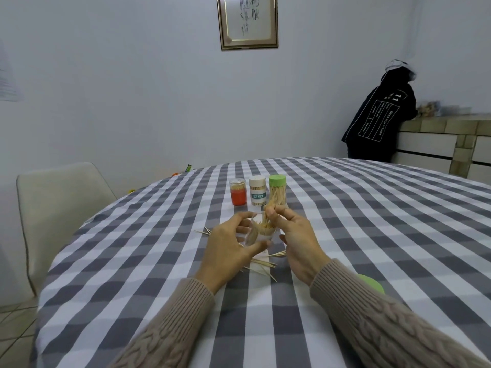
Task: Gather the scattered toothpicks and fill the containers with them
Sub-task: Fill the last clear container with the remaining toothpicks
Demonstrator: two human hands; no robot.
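Seen from a head camera, looking down over a round table covered with a grey and white checked cloth. Near the middle, a clear container gripped by the left hand, fingers curled round its far side and thumb along the near side; tilted a little, partly filled with toothpicks. Just beside it, the right hand, fingertips pinched on a bundle of toothpicks, the bundle standing up from the container's mouth. Scattered toothpicks lying loose on the cloth under and between the two hands, a few more to the left of the left hand. Behind the hands, three more containers lined up side by side: an orange container on the left, a white-capped container labelled "TOOTHPICK" in the middle, a green-lidded container on the right, each showing toothpicks inside, the green one partly hidden by the held bundle. A loose green lid resting on the cloth by the right forearm, partly covered by the knitted beige sleeve. A pale chair pushed up at the table's left edge. A framed picture hung on the white wall. At far right, a person in a dark hooded jacket, back turned, leaning at a tiled counter.
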